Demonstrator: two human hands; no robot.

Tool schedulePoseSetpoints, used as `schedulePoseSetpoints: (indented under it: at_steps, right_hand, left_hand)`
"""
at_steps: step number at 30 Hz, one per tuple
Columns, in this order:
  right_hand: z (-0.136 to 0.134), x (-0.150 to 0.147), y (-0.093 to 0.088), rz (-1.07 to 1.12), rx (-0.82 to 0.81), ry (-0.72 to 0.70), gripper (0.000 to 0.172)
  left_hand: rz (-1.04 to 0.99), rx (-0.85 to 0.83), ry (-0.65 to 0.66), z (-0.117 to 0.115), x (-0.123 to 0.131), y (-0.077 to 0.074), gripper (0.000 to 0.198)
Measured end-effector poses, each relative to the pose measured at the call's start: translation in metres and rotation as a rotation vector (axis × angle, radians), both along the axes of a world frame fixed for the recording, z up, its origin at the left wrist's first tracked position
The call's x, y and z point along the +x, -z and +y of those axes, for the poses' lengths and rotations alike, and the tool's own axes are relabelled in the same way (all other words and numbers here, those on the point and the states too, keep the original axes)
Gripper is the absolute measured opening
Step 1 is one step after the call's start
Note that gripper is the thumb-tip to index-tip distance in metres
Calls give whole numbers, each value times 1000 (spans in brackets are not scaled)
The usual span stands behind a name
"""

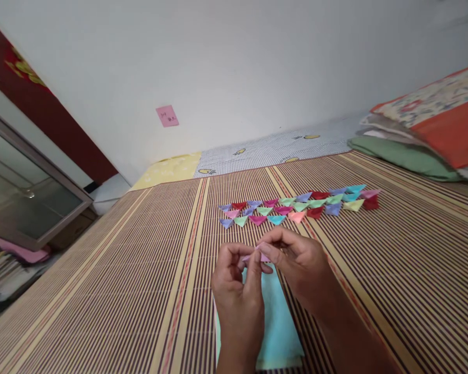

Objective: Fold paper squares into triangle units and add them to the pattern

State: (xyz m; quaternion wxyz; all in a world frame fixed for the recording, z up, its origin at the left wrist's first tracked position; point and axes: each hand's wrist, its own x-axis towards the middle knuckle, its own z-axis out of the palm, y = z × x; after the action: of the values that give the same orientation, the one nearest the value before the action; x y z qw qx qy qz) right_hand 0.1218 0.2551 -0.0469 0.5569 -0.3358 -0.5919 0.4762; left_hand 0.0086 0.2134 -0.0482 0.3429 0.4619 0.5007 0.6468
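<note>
My left hand [236, 288] and my right hand [296, 265] meet over a striped bamboo mat [120, 291]. Both pinch a small pink folded paper piece [257, 254] between thumb and fingertips. Beneath my hands lies a light blue sheet of paper [278, 322], partly hidden by my wrists. Beyond my hands, several small folded paper triangles [296, 205] in red, pink, green, blue and purple lie in rows on the mat.
A white wall with a pink sticky note [167, 116] rises behind the mat. Folded bedding and pillows [429, 124] are stacked at the right. A glass-doored cabinet [19, 192] with books below stands at the left.
</note>
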Motion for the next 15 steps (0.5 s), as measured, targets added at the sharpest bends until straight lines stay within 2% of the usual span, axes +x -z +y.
schedulePoseSetpoints:
  at_steps: [3, 5, 9, 15]
  right_hand:
    - [-2, -1, -2, 13, 22, 33, 13]
    - [-3, -1, -2, 3, 50, 76, 13]
    - [-2, 1, -1, -31, 119, 151, 12]
    - [0, 0, 3, 15, 83, 106, 12]
  left_hand:
    - [-206, -21, 24, 3, 2, -3, 24]
    - [-273, -55, 43, 5, 1, -4, 29]
    - [-260, -110, 131, 8, -2, -3, 18]
    - [-250, -64, 122, 6, -3, 0, 12]
